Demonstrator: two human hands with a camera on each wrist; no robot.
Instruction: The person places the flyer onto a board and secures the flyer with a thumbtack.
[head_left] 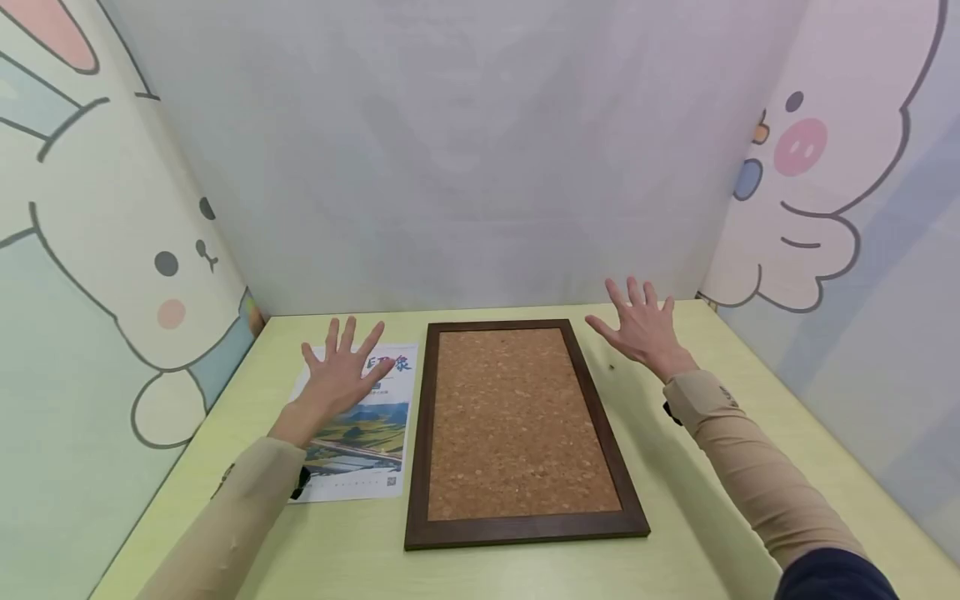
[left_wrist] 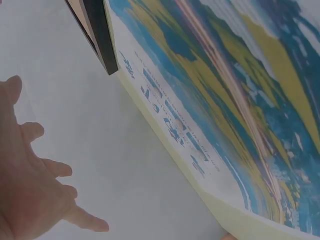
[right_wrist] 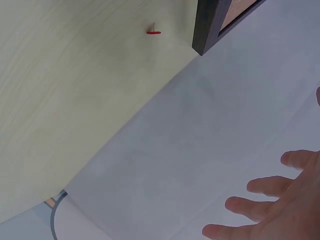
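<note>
A cork board (head_left: 521, 417) in a dark brown wooden frame lies flat on the table. To its left is a printed poster (head_left: 360, 442) with a landscape picture and lettering. My left hand (head_left: 341, 377), fingers spread, hovers above the poster and hides part of it. On the board's right side my right hand (head_left: 643, 333) is raised over the table with its fingers spread, holding nothing. Beneath that hand a red thumbtack (right_wrist: 154, 32) lies point up on the table, close to the frame's edge.
The pale yellow-green table (head_left: 480, 575) ends at a grey back wall (head_left: 480, 167). Side panels bear a cartoon rabbit (head_left: 142, 267) at left and a white cartoon figure (head_left: 817, 192) at right.
</note>
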